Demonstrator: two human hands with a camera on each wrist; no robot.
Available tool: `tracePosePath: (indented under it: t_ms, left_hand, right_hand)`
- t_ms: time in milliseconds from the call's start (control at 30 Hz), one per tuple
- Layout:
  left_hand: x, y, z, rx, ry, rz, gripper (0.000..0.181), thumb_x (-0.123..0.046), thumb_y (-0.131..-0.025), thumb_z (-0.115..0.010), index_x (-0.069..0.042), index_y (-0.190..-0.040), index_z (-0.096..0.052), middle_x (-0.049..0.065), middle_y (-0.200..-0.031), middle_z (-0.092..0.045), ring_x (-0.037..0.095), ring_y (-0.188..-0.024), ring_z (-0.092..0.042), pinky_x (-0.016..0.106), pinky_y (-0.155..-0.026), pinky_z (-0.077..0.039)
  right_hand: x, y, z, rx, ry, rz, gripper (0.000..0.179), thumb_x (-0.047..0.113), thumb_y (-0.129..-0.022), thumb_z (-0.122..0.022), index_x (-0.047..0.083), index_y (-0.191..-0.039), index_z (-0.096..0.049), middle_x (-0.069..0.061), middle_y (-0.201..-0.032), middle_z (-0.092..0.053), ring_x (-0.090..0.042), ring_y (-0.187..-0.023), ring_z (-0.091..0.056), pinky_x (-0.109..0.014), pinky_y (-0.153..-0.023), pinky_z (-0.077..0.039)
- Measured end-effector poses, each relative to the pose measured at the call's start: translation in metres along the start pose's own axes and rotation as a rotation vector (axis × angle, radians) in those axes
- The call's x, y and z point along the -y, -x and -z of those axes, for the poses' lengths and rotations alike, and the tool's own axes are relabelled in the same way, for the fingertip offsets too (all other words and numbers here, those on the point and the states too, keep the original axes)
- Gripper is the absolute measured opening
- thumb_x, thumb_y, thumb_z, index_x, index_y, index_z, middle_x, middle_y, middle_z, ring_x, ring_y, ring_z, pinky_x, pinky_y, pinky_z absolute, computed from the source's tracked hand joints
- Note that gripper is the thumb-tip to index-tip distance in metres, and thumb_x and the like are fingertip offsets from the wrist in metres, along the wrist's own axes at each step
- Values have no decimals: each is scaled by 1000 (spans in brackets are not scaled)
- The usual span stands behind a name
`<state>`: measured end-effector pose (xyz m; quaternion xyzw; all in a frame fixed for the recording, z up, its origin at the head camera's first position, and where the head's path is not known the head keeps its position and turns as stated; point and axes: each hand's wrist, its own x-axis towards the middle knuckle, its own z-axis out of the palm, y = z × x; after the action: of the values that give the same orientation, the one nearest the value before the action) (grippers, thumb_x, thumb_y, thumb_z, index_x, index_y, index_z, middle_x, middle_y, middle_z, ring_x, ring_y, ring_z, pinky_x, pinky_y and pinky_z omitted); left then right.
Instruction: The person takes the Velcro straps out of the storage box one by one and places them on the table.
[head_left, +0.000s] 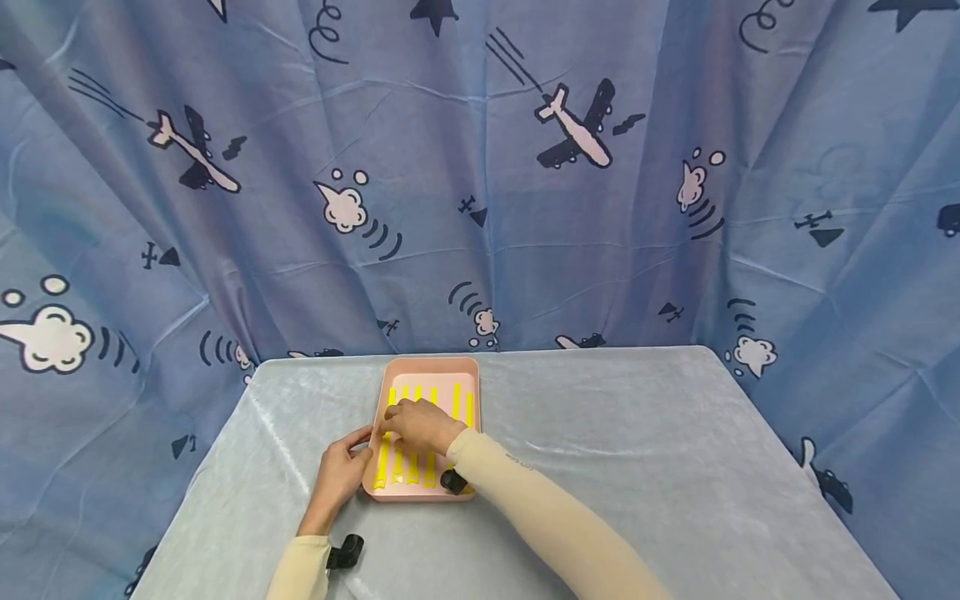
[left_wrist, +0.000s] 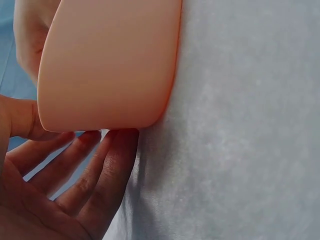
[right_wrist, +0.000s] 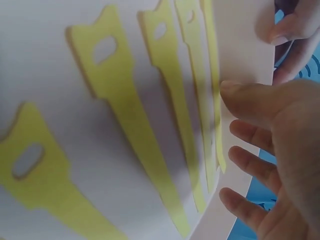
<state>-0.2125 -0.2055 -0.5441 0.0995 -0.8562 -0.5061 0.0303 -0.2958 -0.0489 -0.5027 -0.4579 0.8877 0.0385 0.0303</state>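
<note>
- Head view: the leftmost yellow strip [head_left: 382, 465] could be nudged askew, because the right hand [head_left: 422, 423] works over it beside the left wall of the tray [head_left: 431, 362].
- The right wrist camera [head_left: 453, 481] might brush the right-hand strips [head_left: 457, 400], being above their near ends.
- If the left hand [head_left: 341, 475], pinching the tray's left wall, loosens, the tray may slide on the tabletop [head_left: 600, 442].
- Right fingers look spread, grasping nothing; contact is unclear.
- That leftmost strip lies to the left hand's right, partly beneath the right.
</note>
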Motion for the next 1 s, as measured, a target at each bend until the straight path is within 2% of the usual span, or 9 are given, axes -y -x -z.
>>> tracePosePath:
  t_ms: [400, 667, 900, 1000]
  left_hand:
    - [1, -1, -2, 2, 19, -7, 46, -7, -93, -53, -4, -138, -56, 18, -134, -61, 15, -74, -61, 21, -51, -43]
    - [1, -3, -2, -1, 25, -5, 46, -7, -93, -53, -6, -139, -56, 17, -134, -61, 14, -73, -60, 22, -51, -43]
    - [2, -2, -1, -1, 26, -1, 46, -8, -93, -54, -8, -139, -57, 17, -133, -62, 11, -59, -50, 22, -47, -39]
    - [2, -1, -1, 1, 40, 1, 45, -8, -93, -54, -7, -138, -57, 16, -132, -63, 14, -67, -57, 21, -48, -40]
  right_hand:
    - [-1, -2, -6, 47, 21, -16, 33, 35, -96, -62, 40, -128, -64, 13, -135, -59, -12, -129, -50, -46, -105, -43]
    - [-3, -4, -6, 54, 50, -7, 31, 36, -96, -61, 41, -127, -64, 15, -132, -59, -11, -128, -49, -42, -101, -43]
    - [0, -6, -5, 43, 44, 11, 31, 33, -97, -61, 39, -127, -64, 14, -134, -58, -12, -129, -50, -41, -102, -44]
    - [1, -7, -5, 55, 20, 3, 31, 31, -97, -61, 41, -126, -64, 15, -135, -57, -12, -128, -50, -41, -103, -43]
